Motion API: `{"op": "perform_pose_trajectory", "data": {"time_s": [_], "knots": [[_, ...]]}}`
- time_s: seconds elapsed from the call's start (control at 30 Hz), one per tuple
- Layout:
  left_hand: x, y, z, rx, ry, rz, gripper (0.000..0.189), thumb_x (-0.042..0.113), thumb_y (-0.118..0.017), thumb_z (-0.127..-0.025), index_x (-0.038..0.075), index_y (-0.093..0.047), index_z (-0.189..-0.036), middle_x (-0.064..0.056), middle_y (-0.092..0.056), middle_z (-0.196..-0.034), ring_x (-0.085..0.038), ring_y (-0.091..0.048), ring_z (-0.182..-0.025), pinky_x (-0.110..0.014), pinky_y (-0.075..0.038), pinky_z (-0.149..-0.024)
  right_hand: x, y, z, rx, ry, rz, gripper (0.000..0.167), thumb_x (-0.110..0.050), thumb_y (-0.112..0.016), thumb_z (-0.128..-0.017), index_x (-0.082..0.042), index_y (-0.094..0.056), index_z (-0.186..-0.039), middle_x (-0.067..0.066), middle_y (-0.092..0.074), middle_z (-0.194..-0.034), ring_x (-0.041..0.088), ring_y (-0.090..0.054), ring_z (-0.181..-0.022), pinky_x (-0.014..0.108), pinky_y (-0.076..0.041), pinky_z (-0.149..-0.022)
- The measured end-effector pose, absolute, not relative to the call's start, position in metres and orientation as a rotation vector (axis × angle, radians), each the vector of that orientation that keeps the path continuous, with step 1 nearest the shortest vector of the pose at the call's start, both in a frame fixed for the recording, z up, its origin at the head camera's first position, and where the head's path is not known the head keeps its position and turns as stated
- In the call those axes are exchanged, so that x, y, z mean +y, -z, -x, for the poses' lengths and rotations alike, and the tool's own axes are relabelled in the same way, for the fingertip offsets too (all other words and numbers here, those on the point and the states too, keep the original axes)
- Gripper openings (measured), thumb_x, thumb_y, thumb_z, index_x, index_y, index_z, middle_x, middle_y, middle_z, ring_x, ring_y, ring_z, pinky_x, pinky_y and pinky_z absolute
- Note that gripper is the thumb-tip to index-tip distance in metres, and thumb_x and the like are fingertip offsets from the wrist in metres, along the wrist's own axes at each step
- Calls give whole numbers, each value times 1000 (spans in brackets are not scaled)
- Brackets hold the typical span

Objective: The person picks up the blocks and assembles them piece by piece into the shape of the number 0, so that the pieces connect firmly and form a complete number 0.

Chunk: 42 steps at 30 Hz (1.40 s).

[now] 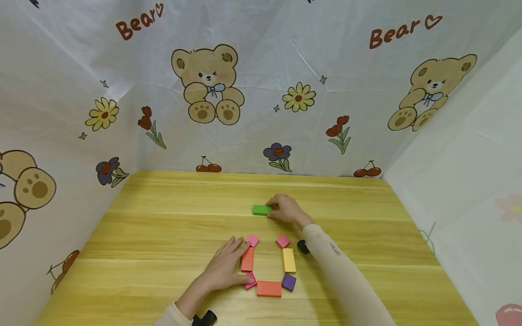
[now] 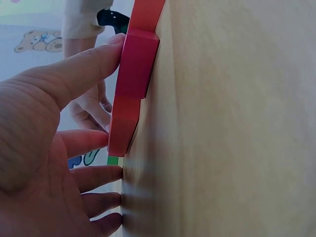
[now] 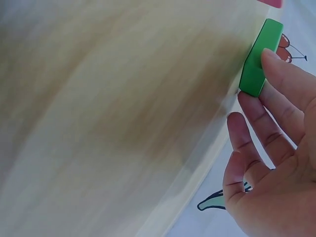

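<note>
My right hand point(image 1: 287, 209) pinches a green rectangular block point(image 1: 260, 210) between thumb and fingers, beyond the other blocks. In the right wrist view the thumb lies on the green block point(image 3: 261, 57). My left hand point(image 1: 222, 265) rests on the table with spread, fairly straight fingers. Its thumb touches a magenta block point(image 1: 251, 285), and its index finger reaches a red-orange block point(image 1: 247, 260). A pink block point(image 1: 252, 239) sits by the left fingertips. Completing the U shape are an orange block point(image 1: 269, 289), a purple block point(image 1: 288, 282), a yellow block point(image 1: 289, 260) and another pink block point(image 1: 282, 241).
The wooden table point(image 1: 163, 217) ends at a white cloth wall point(image 1: 261, 136) printed with bears and flowers. Black wrist gear point(image 1: 303, 246) shows beside the right sleeve, and more black gear point(image 1: 205, 318) by the left sleeve. A thin cable point(image 1: 427, 236) hangs at the right edge.
</note>
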<state>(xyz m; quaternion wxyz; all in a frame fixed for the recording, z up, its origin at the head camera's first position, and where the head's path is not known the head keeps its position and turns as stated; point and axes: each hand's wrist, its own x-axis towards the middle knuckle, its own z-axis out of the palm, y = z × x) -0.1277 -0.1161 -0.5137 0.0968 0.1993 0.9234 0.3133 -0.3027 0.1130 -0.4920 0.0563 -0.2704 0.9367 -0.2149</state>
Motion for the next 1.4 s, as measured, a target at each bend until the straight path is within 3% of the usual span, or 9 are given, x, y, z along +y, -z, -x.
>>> {"op": "perform_pose_trajectory", "data": {"time_s": [0.8,1.4], "knots": [[-116,512,127,2731,-945,-587,98,54,-79,-74,8,-37,-151,-20,-30,-157,-44,-18,-147,-66,-21,-113,142,481,266,2812,730,873,29,-19,-78,-83,-10,-74,-110,2,-69,-97,18,-63,-91,35,-51,-80],[-115,509,127,2731,-950,-585,96,50,-80,-75,7,-38,-150,-21,-31,-156,-45,-18,-147,-65,-21,-113,138,481,244,2740,757,900,28,-17,-78,-82,-9,-74,-109,2,-70,-100,19,-62,-92,36,-51,-82]]}}
